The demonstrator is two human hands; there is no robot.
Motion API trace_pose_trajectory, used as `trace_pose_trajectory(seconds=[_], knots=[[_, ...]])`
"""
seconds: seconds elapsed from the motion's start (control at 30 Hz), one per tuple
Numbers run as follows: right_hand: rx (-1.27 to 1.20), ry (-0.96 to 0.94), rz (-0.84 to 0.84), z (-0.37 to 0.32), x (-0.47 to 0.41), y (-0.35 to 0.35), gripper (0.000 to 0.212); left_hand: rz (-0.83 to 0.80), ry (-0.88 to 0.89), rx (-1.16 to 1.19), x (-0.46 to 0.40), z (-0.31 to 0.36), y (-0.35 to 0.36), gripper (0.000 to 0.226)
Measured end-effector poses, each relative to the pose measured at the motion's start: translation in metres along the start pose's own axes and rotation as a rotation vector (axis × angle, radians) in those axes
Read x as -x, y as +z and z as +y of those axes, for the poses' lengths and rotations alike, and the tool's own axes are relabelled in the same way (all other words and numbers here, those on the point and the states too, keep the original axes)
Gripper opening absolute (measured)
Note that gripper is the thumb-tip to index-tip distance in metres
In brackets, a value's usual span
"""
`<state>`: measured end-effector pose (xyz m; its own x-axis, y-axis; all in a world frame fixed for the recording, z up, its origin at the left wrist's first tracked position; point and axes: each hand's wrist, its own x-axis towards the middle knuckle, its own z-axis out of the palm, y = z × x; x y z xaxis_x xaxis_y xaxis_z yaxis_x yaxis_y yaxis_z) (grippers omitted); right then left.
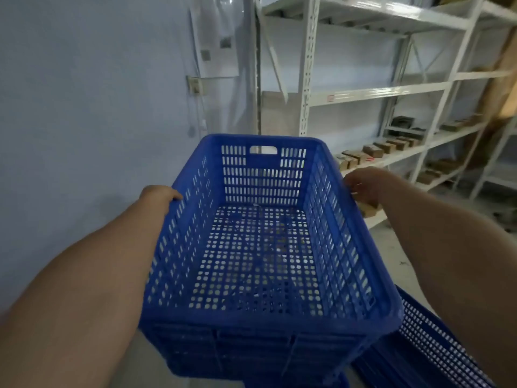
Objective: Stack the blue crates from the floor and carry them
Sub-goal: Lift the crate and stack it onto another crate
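A blue perforated plastic crate (263,247) fills the middle of the head view, held up between my arms, its open top toward me and empty inside. Under it the ribbed walls of at least one more blue crate (251,357) show, nested beneath. My left hand (158,196) grips the crate's left long rim near the far end. My right hand (363,183) grips the right long rim, fingers curled over the edge. Another blue crate (436,351) lies low at the right, partly hidden by my right forearm.
A pale blue wall (84,107) stands close on the left with a switch box (195,85) and cable. White metal shelving (391,91) runs along the back right, its lower shelves holding several small brown boxes (375,151). Grey floor (397,247) shows at the right.
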<state>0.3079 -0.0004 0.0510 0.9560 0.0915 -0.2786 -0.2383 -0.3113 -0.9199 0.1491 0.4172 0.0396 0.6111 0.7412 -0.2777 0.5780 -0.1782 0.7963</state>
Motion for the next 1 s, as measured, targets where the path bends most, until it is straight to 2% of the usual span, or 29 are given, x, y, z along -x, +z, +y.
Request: trace_pose_trajectory(seconds=[0.07, 0.17, 0.23, 0.3, 0.37, 0.43, 0.53, 0.63, 0.73, 0.83, 0.9, 1.0], knots=[[-0.008, 0.021, 0.041, 0.031, 0.001, -0.039, 0.03, -0.032, -0.024, -0.012, 0.023, 0.005, 0.038, 0.032], [0.013, -0.004, 0.158, 0.059, 0.001, -0.088, 0.023, -0.113, -0.04, -0.046, 0.049, 0.017, 0.093, 0.047], [-0.005, -0.019, 0.173, 0.066, 0.004, -0.124, 0.015, -0.157, -0.058, -0.06, 0.063, 0.024, 0.125, 0.058], [-0.021, -0.032, 0.205, 0.068, 0.01, -0.158, 0.006, -0.177, -0.072, -0.03, 0.078, 0.031, 0.155, 0.059], [-0.026, -0.059, 0.269, 0.069, 0.015, -0.192, 0.01, -0.231, -0.072, 0.011, 0.097, 0.044, 0.181, 0.059], [-0.03, -0.078, 0.333, 0.072, 0.019, -0.222, 0.009, -0.282, -0.038, 0.058, 0.117, 0.059, 0.205, 0.057], [-0.094, -0.107, 0.429, 0.086, 0.018, -0.263, 0.02, -0.372, 0.005, 0.105, 0.145, 0.084, 0.241, 0.05], [-0.128, -0.108, 0.543, 0.108, 0.014, -0.299, 0.014, -0.434, 0.078, 0.128, 0.163, 0.109, 0.277, 0.043], [-0.119, -0.093, 0.609, 0.131, 0.008, -0.329, 0.012, -0.543, 0.102, 0.119, 0.175, 0.13, 0.314, 0.023], [-0.149, -0.095, 0.668, 0.155, -0.007, -0.358, 0.035, -0.592, 0.099, 0.113, 0.179, 0.148, 0.355, 0.025], [-0.147, -0.07, 0.686, 0.163, -0.021, -0.376, 0.041, -0.578, 0.105, 0.146, 0.175, 0.16, 0.387, 0.026], [-0.174, -0.033, 0.688, 0.17, -0.045, -0.403, 0.044, -0.509, 0.105, 0.221, 0.162, 0.182, 0.438, 0.042]])
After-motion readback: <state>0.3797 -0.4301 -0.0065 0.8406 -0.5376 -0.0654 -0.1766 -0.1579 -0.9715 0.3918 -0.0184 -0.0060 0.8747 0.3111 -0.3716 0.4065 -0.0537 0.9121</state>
